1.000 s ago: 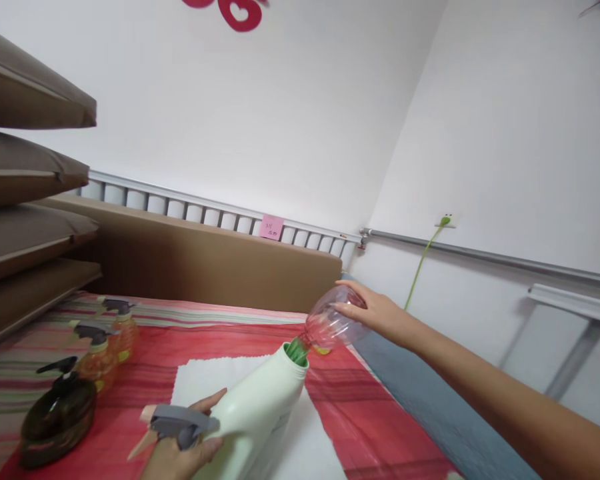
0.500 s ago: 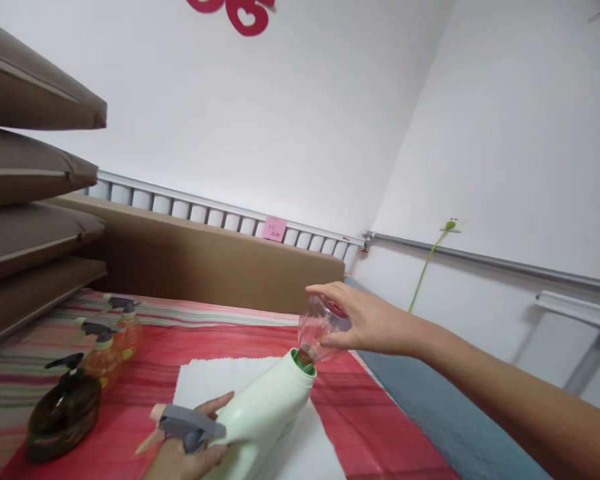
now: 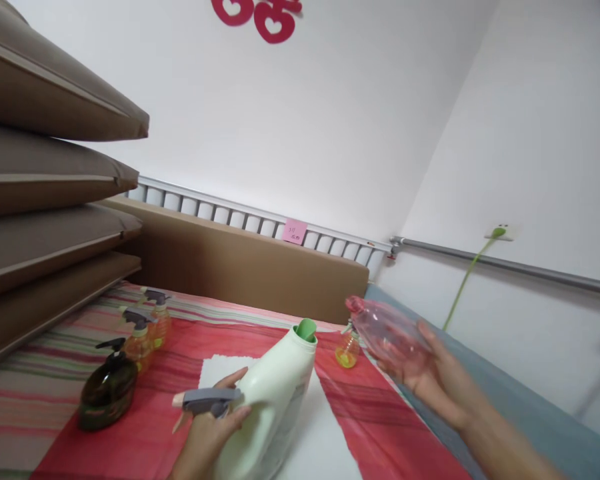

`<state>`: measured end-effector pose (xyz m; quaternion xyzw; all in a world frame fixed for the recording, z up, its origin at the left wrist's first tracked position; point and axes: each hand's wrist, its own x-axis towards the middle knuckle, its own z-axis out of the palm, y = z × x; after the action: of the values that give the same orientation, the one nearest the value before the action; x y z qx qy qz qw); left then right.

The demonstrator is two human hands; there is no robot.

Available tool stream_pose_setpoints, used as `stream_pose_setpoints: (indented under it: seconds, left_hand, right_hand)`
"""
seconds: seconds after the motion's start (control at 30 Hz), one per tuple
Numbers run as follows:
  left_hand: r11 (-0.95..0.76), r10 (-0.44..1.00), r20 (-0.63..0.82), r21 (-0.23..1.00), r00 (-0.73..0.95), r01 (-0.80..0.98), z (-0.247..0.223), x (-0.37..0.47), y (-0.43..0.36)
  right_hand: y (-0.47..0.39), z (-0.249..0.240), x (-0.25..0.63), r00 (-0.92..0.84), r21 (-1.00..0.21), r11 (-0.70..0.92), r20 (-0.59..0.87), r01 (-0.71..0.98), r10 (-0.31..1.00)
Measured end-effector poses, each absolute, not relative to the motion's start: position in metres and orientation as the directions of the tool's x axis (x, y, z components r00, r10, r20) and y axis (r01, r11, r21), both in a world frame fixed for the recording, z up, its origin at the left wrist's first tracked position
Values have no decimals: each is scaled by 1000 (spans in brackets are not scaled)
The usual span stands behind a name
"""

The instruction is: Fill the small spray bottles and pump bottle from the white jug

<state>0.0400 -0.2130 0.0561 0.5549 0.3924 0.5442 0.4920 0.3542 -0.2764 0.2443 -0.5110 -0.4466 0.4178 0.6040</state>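
At the near edge, left hand: wrapped around the tilted pale green bottle, with a gray spray head tucked in the same grip.
Pale green bottle: above a white cloth, mouth up, a green piece standing in it.
Right hand: grasping the clear bottle from beneath, its narrow end pointing left, apart from the pale green one.
Dark pump bottle: at left, on red cloth.
Small spray bottle: farther back, yellow liquid inside.
Pink note: behind, on the radiator.
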Motion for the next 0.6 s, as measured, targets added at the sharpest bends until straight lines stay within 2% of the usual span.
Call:
stream_pose_setpoints:
  seconds: [0.1,0.2,0.33,0.47,0.6]
  left_hand:
    - [-198,977,203,977,70,-75,68,44,-210]
    - [-186,982,188,980,17,-64,70,46,-205]
    - [-192,980,190,981,-55,-37,59,47,-201]
    - [-181,982,175,979,-72,-89,54,50,-205]
    - [-151,982,132,977,-133,-151,59,55,-208]
  right_hand:
    - [-279,171,366,245,-894,19,-103,-448,964]
    - [-275,97,362,217,-721,3,-205,-693,955]
    - [-246,35,339,184,-651,7,-205,-759,961]
    - [-200,15,322,216,-640,74,-146,-765,965]
    - [-163,-2,334,271,-603,124,-159,-788,949]
